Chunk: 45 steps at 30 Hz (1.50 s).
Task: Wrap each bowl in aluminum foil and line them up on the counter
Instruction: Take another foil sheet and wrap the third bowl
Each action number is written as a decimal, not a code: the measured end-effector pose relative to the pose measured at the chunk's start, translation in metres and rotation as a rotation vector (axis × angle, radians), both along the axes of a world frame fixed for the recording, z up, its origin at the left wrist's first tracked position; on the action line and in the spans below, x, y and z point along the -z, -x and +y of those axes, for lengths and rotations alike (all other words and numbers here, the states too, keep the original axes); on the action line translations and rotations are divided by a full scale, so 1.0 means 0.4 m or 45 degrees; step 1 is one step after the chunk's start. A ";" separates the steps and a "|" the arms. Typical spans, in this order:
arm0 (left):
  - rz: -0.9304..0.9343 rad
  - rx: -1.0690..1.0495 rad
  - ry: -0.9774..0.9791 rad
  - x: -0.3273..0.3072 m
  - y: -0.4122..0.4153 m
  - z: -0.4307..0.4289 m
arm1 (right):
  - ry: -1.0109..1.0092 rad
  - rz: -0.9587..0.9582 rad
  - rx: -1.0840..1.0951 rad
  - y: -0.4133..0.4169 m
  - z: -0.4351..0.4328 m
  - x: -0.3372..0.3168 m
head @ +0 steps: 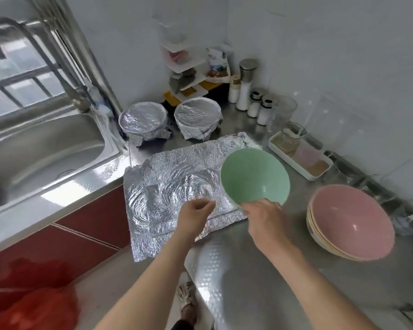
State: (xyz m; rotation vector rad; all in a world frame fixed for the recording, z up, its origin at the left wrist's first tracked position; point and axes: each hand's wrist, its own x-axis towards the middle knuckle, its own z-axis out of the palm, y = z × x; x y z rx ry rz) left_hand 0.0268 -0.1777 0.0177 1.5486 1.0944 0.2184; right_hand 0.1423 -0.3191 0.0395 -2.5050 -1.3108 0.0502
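Steel counter (248, 270) beside the sink (34, 151): your right hand (265, 215) grips the green bowl (253, 177) by its rim, tilted over the foil sheet (172, 182); your left hand (196, 215) hovers loosely curled, empty; 2 wrapped bowls (142, 120) stand behind.

Nothing legible anywhere on this one. The packet (217, 64) on the rack (188, 88) at the back corner of the counter (260, 270) carried print, but it was far too blurred to read. The bottles (244, 94) beside it along the back edge gave nothing either.
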 end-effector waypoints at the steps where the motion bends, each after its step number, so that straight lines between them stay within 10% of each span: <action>1: 0.183 0.110 -0.228 0.030 0.006 0.013 | -0.037 0.017 0.001 0.000 0.003 0.012; 6: 0.654 0.721 -1.027 0.129 0.012 0.032 | -0.169 -0.046 0.021 0.006 -0.017 0.056; 24: 0.883 1.228 -1.364 0.158 -0.002 0.094 | -0.633 0.024 0.281 -0.007 -0.010 0.129; 45: 0.407 0.095 -1.452 -0.206 0.036 0.225 | -0.827 -0.109 0.357 0.001 0.042 0.092</action>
